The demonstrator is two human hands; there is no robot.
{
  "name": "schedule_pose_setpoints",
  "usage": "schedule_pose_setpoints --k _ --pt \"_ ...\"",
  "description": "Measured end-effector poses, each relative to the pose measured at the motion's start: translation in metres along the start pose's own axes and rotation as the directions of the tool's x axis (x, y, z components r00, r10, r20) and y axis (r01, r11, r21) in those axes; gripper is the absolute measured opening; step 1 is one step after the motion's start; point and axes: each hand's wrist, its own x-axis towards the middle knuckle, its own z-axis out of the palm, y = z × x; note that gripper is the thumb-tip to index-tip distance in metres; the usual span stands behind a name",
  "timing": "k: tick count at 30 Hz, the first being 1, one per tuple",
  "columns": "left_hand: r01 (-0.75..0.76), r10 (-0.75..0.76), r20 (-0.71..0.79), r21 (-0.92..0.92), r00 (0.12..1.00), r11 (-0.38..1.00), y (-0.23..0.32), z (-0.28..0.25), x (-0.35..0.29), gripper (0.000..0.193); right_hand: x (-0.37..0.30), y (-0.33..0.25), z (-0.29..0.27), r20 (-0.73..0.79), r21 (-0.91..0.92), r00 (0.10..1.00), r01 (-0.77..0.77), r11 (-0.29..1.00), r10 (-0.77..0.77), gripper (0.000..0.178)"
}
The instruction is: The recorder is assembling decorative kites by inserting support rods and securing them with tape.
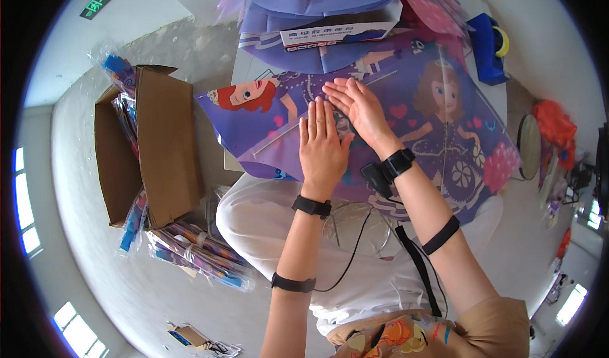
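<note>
Across the near part of the desk (245, 69) lies a purple printed sheet (419, 136), over which the left hand (324, 152) and right hand (366, 115), fingers straight, together and gripping nothing, seem at a smoothing step, probably calling next for light, even pressure.
</note>
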Motion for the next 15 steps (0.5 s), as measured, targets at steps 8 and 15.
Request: schedule_pose_setpoints --k 8,15 --pt "0.305 -0.31 -0.018 0.242 0.951 0.921 -0.029 -0.028 -0.051 0.087 0.019 -0.039 -0.054 -0.139 -0.09 0.971 0.182 0.979 -0.194 0.037" --pt "0.561 -0.557 -0.082 0.195 0.827 0.805 -0.052 -0.044 -0.061 0.083 0.033 -0.073 -0.079 -0.161 -0.464 0.905 0.283 0.84 -0.394 0.029"
